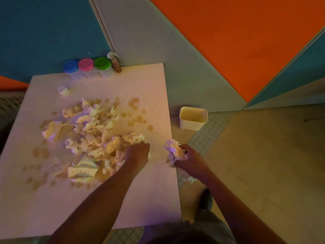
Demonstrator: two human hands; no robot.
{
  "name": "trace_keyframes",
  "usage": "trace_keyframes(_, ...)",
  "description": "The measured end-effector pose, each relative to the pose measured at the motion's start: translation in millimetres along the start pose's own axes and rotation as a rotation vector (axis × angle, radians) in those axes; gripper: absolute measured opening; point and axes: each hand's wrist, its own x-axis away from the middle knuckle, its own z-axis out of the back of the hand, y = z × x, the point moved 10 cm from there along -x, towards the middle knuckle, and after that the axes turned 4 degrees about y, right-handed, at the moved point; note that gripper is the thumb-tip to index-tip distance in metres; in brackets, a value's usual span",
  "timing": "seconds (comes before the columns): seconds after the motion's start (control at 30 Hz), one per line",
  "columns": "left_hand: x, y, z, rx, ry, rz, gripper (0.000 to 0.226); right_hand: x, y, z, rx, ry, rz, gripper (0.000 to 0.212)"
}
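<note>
Wad clenched in right hand hangs past the counter's right edge, likely for the bin; left hand rests on the pile, grip unclear.

Surfaces as I read them: mostly paper, some plastic.
I see the paper wad and paper pile crumpled, matt, rough; table top smooth, matt; bin and jar lids smooth plastic.
</note>
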Motion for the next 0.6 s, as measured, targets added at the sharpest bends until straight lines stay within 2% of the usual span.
trace_keyframes(0.1, 2, -5, 5, 0.076, 0.047, 0.053, 0.027, -6, 1, 6, -0.023, -0.014, 0.02, 0.05)
trace_keyframes(0.2, 4, -9, 24, 0.205, 0.178, 0.148, 0.031, -11, 2, 21, -0.039, -0.04, 0.041, 0.048)
trace_keyframes(0.27, 3, -8, 34, 0.268, 0.207, 0.209, 0.034, -15, 4, 34, -0.046, -0.058, 0.06, 0.048)
trace_keyframes(0.5, 19, -3, 13, 0.144, -0.04, 0.392, 0.039, -22, 13, 62, 0.041, -0.156, 0.121, 0.052)
trace_keyframes(0.6, 25, 3, 5, 0.122, -0.063, 0.416, 0.04, -19, 13, 62, 0.059, -0.202, 0.155, 0.051)
